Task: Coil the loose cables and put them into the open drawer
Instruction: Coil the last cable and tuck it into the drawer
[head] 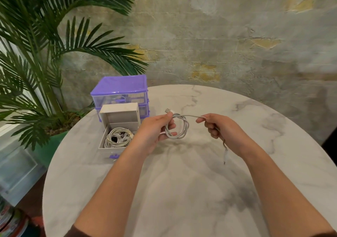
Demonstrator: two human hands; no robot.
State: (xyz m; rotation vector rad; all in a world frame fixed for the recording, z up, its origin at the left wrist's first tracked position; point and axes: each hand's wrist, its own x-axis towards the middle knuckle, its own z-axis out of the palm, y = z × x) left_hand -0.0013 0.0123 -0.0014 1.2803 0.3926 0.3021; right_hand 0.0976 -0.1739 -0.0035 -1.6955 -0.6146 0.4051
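Just above the bench's middle, the left hand [155, 130] pinches a coiled white cable [177, 128], its free length running rightward into the curled right hand [218, 125], tail hanging down, drawer [109, 150] open near the left edge.

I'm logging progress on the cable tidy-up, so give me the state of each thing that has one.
white cable: partly coiled, tail loose
left hand: holds the coil
right hand: grips the loose end
drawer: open, coiled cables inside
purple organizer: upper drawers closed
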